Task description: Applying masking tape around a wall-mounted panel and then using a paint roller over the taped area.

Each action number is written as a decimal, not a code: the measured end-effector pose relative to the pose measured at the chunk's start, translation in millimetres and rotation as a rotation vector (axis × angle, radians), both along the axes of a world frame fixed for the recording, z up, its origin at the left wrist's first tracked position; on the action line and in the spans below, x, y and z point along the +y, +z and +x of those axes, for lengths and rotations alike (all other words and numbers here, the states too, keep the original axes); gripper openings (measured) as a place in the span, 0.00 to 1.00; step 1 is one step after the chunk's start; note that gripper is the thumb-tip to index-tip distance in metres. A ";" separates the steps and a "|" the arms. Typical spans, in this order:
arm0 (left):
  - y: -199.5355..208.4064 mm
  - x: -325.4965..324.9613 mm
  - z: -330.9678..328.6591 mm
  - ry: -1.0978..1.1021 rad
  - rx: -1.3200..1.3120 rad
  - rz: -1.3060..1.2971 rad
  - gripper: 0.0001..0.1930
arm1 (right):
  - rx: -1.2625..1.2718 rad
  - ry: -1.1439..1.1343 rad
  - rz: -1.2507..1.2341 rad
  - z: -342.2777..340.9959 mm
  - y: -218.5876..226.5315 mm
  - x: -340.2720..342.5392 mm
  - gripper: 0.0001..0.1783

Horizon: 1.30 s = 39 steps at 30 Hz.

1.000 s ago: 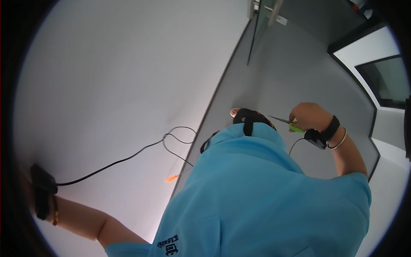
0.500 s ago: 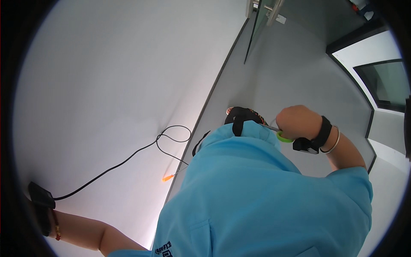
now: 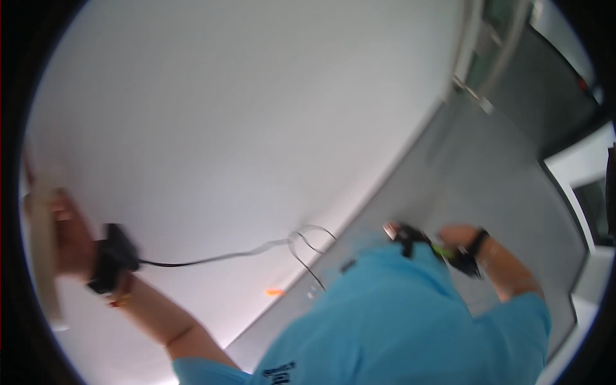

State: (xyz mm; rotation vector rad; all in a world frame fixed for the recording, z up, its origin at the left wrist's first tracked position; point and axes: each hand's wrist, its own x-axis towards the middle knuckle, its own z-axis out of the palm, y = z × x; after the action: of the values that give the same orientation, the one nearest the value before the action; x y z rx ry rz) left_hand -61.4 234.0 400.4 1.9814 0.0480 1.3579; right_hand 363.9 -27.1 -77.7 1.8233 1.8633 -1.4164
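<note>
We see the left hand pressed against a pale board at the white wall; the right hand grips a green-handled tool above the grey floor. A cable trails from the left wristband.

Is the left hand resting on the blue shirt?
No, the left hand is raised far out to the side against a pale board, clear of the blue shirt.
</note>
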 end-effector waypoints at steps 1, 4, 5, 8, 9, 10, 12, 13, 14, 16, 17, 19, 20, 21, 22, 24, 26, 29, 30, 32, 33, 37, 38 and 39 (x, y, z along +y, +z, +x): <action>-14.5 -10.3 0.6 -0.046 -0.059 -0.051 0.13 | 0.172 0.038 0.006 14.1 -24.5 -4.5 0.18; -63.9 -33.4 9.5 -0.153 -0.192 -0.139 0.12 | 0.475 0.241 -0.234 35.8 -65.1 -11.1 0.12; -73.0 -51.3 8.0 -0.153 -0.219 -0.148 0.12 | 0.362 0.346 -0.252 40.6 -99.2 -1.9 0.16; -124.8 -88.0 10.9 -0.030 -0.298 -0.233 0.12 | -0.236 0.330 -0.007 21.1 -15.6 24.7 0.17; -136.3 -101.1 12.8 0.024 -0.318 -0.262 0.11 | -0.258 0.339 0.035 16.9 1.3 41.5 0.17; -147.6 -112.3 14.5 0.057 -0.353 -0.281 0.11 | -0.184 0.201 0.179 17.9 20.0 56.9 0.16; -172.3 -127.2 20.0 0.132 -0.390 -0.309 0.10 | 0.042 -0.003 0.658 2.7 90.1 74.7 0.11; -181.0 -133.6 25.2 0.125 -0.397 -0.321 0.10 | 0.191 -0.075 0.996 -9.6 142.1 86.8 0.09; -183.2 -142.4 35.2 0.101 -0.392 -0.323 0.09 | 0.243 -0.042 1.192 -15.8 185.1 104.6 0.08; -184.0 -138.0 12.1 0.229 -0.397 -0.334 0.08 | 0.269 0.061 1.669 -63.7 278.5 150.8 0.21; -187.9 -144.2 -4.8 0.257 -0.429 -0.333 0.08 | 0.206 0.242 1.825 -88.2 325.3 171.8 0.26; -194.0 -152.8 -23.3 0.287 -0.465 -0.356 0.08 | 0.137 0.271 2.123 -132.2 389.2 199.4 0.30; -195.0 -152.7 -26.0 0.264 -0.467 -0.371 0.08 | 0.115 0.246 2.199 -142.7 414.9 209.3 0.30; -192.9 -162.0 -32.0 0.201 -0.465 -0.363 0.07 | 0.059 0.239 2.310 -158.3 439.7 222.4 0.27; -194.8 -164.0 -30.2 0.145 -0.458 -0.365 0.06 | 0.009 0.210 2.354 -167.0 459.5 232.5 0.29; -199.5 -166.8 -32.7 0.076 -0.459 -0.372 0.06 | -0.057 0.195 2.399 -167.6 486.6 253.5 0.31; -203.2 -169.2 -37.6 0.107 -0.462 -0.393 0.05 | -0.126 0.143 2.528 -173.8 503.5 273.7 0.29; -207.9 -177.7 -52.6 0.232 -0.453 -0.384 0.06 | -0.180 0.095 2.564 -174.2 504.6 277.3 0.24; -207.8 -180.6 -53.2 0.263 -0.450 -0.376 0.06 | -0.217 0.029 2.564 -171.9 501.5 276.5 0.22; -206.6 -186.7 -47.4 0.340 -0.448 -0.379 0.07 | -0.229 0.021 2.571 -170.1 500.6 274.3 0.22; -201.8 -186.7 -44.7 0.359 -0.446 -0.383 0.07 | -0.178 0.037 2.579 -171.0 502.0 271.7 0.22; -192.3 -180.2 -30.0 0.414 -0.454 -0.346 0.09 | -0.111 0.078 2.667 -172.0 510.9 267.1 0.18; -192.7 -175.8 -33.5 0.485 -0.370 -0.296 0.09 | -0.119 0.091 2.677 -169.0 510.2 261.1 0.18; -190.2 -173.5 -31.6 0.520 -0.338 -0.270 0.09 | -0.175 0.017 2.613 -164.9 506.0 248.8 0.16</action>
State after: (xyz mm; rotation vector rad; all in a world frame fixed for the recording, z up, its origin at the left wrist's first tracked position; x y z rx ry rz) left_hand -93.1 60.5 210.3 1.5458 0.5900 1.8858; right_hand 199.0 221.7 428.4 -0.6441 -1.4800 -1.2445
